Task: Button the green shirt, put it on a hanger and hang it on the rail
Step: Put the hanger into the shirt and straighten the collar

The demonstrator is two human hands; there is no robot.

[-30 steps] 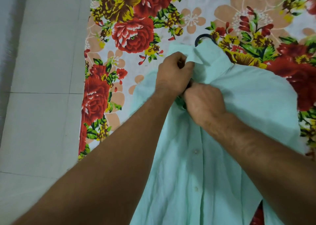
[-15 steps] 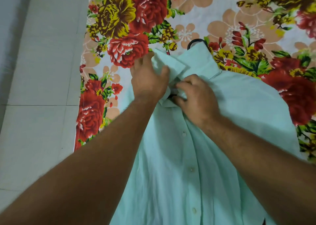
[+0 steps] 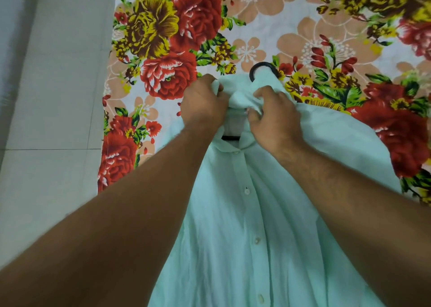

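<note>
The pale green shirt (image 3: 268, 213) lies front up on a flowered bedsheet (image 3: 268, 27), its placket closed with several white buttons showing. A black hanger is inside it: the hook (image 3: 255, 67) sticks out past the collar, and a short dark piece of its bar (image 3: 231, 137) shows in the neck opening. My left hand (image 3: 201, 106) grips the left side of the collar. My right hand (image 3: 275, 117) pinches the right side of the collar. The two hands are a little apart, with bunched collar cloth between them.
The bed's edge runs down the left side of the sheet (image 3: 105, 120); beyond it lies pale tiled floor (image 3: 51, 120). No rail is in view. My forearms cover the shirt's lower left and right parts.
Both hands moved from the neck opening up onto the collar and spread apart, now gripping its two sides. The collar cloth is bunched up, and the hanger bar now shows at the neck.
</note>
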